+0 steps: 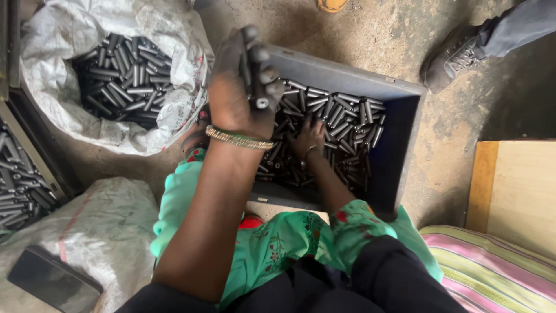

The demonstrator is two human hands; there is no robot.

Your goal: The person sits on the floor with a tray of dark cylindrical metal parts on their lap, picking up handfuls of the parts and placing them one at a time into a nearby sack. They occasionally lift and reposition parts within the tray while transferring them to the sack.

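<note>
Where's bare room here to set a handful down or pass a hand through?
Free: the right end of the grey crate, its floor bare beside the metal pins; and the concrete floor between the crate and the wooden board. Crowded: the white sack full of pins, the crate's left half where the right hand digs, and the left hand gripping pins.

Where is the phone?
In the head view the dark phone lies at the bottom left, on a grey sack beside the person's left arm.
</note>
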